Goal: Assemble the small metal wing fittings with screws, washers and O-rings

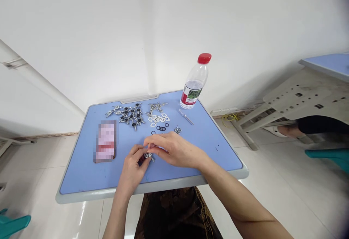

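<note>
Near the front of the blue table (89,177), my left hand (133,168) is closed on a small silver metal fitting (148,155), with a short stem sticking out to the right. My right hand (171,150) is pinched just above the fitting; what its fingertips hold, if anything, is hidden. Beyond the hands lie black rubber rings (161,128), flat white gaskets (158,119) and a small heap of shiny metal pieces (178,130). Farther left is a group of metal fittings with black discs (131,116). Silver screw-like pieces (156,107) lie behind the gaskets.
A bottle (192,90) with a red cap stands at the back right. In front of it lies a thin syringe-like tool (185,116). A blurred-out phone (105,140) is on the left. A wall rises behind; another table (327,66) and a person's leg (313,124) are at right.
</note>
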### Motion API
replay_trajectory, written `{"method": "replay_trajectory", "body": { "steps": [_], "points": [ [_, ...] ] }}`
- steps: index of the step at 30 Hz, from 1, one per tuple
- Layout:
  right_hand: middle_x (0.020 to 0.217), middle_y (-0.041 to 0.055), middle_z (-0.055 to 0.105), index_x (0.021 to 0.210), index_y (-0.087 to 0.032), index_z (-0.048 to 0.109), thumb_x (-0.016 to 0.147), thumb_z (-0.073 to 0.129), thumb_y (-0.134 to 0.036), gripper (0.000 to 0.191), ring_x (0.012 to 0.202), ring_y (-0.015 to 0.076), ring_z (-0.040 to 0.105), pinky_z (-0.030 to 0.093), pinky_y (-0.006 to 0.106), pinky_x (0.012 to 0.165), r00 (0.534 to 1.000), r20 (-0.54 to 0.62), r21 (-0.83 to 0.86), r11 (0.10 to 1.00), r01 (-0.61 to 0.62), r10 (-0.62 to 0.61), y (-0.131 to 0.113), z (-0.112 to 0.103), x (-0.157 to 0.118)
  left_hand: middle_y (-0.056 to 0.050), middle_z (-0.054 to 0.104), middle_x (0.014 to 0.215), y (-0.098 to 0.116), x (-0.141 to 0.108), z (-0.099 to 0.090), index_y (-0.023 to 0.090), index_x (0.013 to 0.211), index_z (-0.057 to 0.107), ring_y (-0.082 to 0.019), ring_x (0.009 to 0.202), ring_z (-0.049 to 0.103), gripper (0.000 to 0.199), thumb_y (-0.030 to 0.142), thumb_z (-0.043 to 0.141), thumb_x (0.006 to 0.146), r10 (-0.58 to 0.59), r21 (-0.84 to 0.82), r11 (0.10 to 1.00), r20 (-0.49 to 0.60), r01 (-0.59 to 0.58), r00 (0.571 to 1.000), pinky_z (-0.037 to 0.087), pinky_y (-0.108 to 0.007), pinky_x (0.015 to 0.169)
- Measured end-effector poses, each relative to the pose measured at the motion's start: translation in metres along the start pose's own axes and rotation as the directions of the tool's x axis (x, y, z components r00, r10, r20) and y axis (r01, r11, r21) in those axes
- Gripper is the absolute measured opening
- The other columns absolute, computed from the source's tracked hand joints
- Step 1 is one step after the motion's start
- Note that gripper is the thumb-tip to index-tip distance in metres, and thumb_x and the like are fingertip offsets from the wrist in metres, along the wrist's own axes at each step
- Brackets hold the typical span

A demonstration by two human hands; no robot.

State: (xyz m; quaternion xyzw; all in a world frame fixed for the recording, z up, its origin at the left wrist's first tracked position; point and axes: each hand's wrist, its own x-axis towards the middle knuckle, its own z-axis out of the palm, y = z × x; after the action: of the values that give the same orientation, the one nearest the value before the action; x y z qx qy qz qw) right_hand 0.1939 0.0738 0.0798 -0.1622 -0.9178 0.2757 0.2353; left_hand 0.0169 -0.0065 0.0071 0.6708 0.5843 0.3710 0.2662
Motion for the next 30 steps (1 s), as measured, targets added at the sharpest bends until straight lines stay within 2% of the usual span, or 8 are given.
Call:
{"method": "replay_trajectory", "body": {
  "steps": [6,9,11,14,19,22,25,30],
  "points": [
    [0.061,-0.0039,0.051,0.076,-0.019,0.051,0.095,0.048,-0.029,0.021,0.05,0.0085,0.037,0.025,0.022,0.05,0.985,-0.172,-0.148,0.988,-0.053,0.027,0.002,0.013,0.002,-0.003,0.06,0.093,-0.002,0.0,0.001,0.021,0.091,0.066,-0.012,0.071,0.056,0.012,0.019,0.055,0.087,0.0,0.026,1.0,-0.02,0.0,1.0,0.049,-0.026,0.066],
    [0.064,-0.0022,0.053,0.072,-0.018,0.049,0.094,0.049,-0.031,0.025,0.051,0.0086,0.039,0.024,0.023,0.049,0.973,-0.232,-0.173,0.983,-0.06,0.018,0.003,0.02,0.002,-0.003,0.059,0.093,-0.002,0.0,0.001,0.02,0.089,0.066,-0.013,0.072,0.056,0.011,0.02,0.055,0.088,-0.011,0.037,0.999,-0.017,0.012,1.0,0.048,-0.025,0.066],
    [0.07,0.0001,0.058,0.077,-0.018,0.05,0.095,0.049,-0.031,0.022,0.056,0.0094,0.045,0.029,0.022,0.051,0.976,-0.22,-0.127,0.991,-0.035,0.006,0.004,0.022,0.002,-0.003,0.059,0.093,-0.001,0.0,0.001,0.02,0.088,0.065,-0.013,0.072,0.056,0.011,0.021,0.054,0.088,-0.015,0.038,0.999,-0.006,0.015,1.0,0.048,-0.025,0.065],
    [0.076,0.0007,0.062,0.099,-0.017,0.053,0.097,0.045,-0.024,0.011,0.063,0.011,0.054,0.037,0.022,0.057,0.978,-0.21,-0.05,0.999,-0.019,0.008,0.004,0.023,0.003,-0.002,0.058,0.091,-0.001,0.0,0.001,0.02,0.09,0.064,-0.012,0.069,0.055,0.011,0.021,0.054,0.088,-0.006,0.032,0.999,-0.007,0.006,1.0,0.047,-0.025,0.066],
    [0.096,0.0061,0.065,0.118,-0.017,0.049,0.098,0.036,-0.018,0.024,0.078,0.0143,0.059,0.044,0.027,0.069,0.997,-0.067,-0.02,0.999,0.043,-0.044,0.001,0.01,0.001,-0.002,0.058,0.092,0.0,0.0,0.001,0.021,0.093,0.065,-0.011,0.069,0.055,0.012,0.018,0.055,0.087,-0.006,0.017,1.0,-0.012,0.006,1.0,0.048,-0.025,0.066],
    [0.096,0.0065,0.065,0.126,-0.016,0.043,0.096,0.033,-0.012,0.031,0.079,0.0143,0.059,0.046,0.028,0.071,1.0,0.012,0.046,0.999,-0.025,0.025,0.0,-0.002,-0.001,-0.003,0.059,0.096,-0.001,0.0,0.002,0.021,0.096,0.064,-0.011,0.07,0.057,0.014,0.017,0.055,0.087,-0.005,0.01,1.0,-0.009,0.005,1.0,0.049,-0.026,0.069],
    [0.091,0.0049,0.067,0.123,-0.017,0.046,0.096,0.037,-0.011,0.029,0.078,0.0144,0.061,0.045,0.027,0.071,0.998,-0.041,0.019,0.999,-0.037,0.038,0.002,-0.006,-0.002,-0.003,0.06,0.098,-0.002,0.0,0.002,0.021,0.095,0.064,-0.011,0.07,0.057,0.013,0.017,0.055,0.087,0.0,0.019,1.0,-0.015,0.0,1.0,0.049,-0.026,0.069],
    [0.088,0.0045,0.066,0.108,-0.017,0.053,0.095,0.043,-0.013,0.017,0.074,0.0142,0.058,0.039,0.025,0.065,0.989,-0.138,-0.191,0.981,0.019,-0.046,0.005,0.001,-0.002,-0.003,0.059,0.097,-0.001,0.0,0.003,0.02,0.095,0.063,-0.011,0.07,0.056,0.013,0.015,0.054,0.086,-0.005,0.018,1.0,-0.02,0.005,1.0,0.049,-0.026,0.07]
  ]
}}
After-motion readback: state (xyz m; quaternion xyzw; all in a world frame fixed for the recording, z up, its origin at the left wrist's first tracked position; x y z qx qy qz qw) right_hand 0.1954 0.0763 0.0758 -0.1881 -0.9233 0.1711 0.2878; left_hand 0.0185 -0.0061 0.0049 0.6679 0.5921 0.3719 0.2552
